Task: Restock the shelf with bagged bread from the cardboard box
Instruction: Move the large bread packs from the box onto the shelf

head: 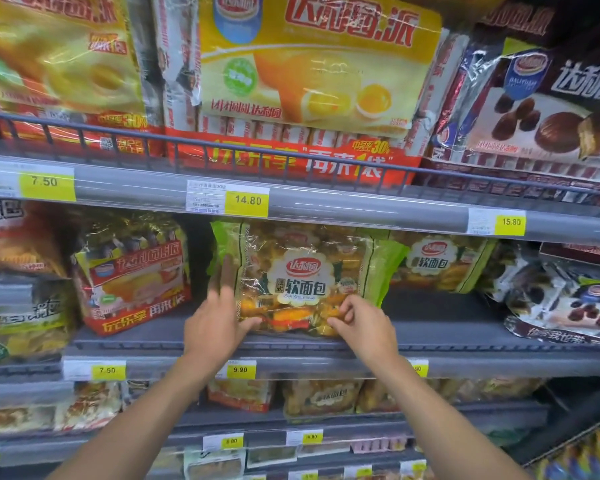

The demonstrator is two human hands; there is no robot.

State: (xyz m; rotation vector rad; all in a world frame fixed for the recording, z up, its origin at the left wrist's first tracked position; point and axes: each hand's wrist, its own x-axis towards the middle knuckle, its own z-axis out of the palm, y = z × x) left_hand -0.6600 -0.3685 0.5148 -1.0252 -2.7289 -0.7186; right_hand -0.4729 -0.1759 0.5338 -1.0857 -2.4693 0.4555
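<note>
Both hands reach up to the green bread bag [302, 278], which stands upright on the grey shelf [447, 329] and is full of small wrapped rolls: the left hand [219, 317] lies spread and flat against its left side, and the right hand [364, 323] pinches its lower right edge. Behind the bag's right side stands a second bag of the same kind [440, 261], a red-and-yellow cake pack [136, 278] sits to its left, and chocolate-pie bags [568, 306] lie farther right. Below the bag, the right wrist [388, 358] hides part of a yellow price tag [421, 368].

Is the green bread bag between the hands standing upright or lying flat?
Upright: the bag stands on its bottom edge, label facing out.
</note>
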